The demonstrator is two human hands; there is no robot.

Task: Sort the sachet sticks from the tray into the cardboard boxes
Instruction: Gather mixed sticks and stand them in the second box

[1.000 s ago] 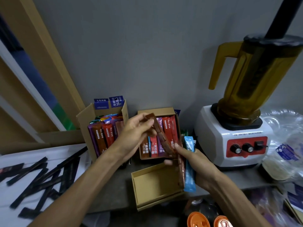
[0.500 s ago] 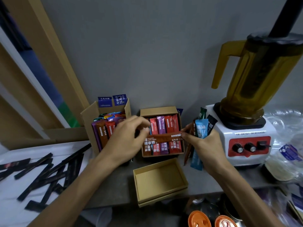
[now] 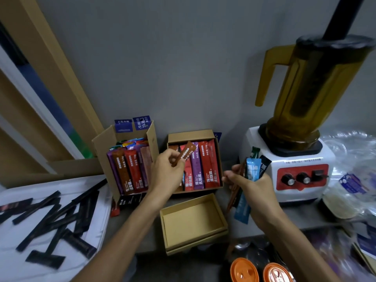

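Sachet stick (image 3: 186, 152), brown, pinched by fingers of the left hand (image 3: 164, 174) above the filled cardboard box (image 3: 190, 134) at the surface's (image 3: 301, 214) back edge; right hand (image 3: 252, 190) fingers curled round a bundle of sticks (image 3: 253, 169).

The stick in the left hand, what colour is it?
The sachet stick is reddish brown with white writing, clearest in the head view.

We find open room over the empty box (image 3: 191, 220), nearest us. Behind it the flat box (image 3: 191, 134) is packed with sachets (image 3: 205, 163), and the left hand (image 3: 166, 174), pinching a brown sachet (image 3: 186, 152), covers its left end. The tall box (image 3: 101, 147) stands close on its left, the blender (image 3: 295, 161) on its right behind the right hand (image 3: 254, 188) and its gripped bundle (image 3: 253, 169). The grey wall (image 3: 183, 68) closes the back.
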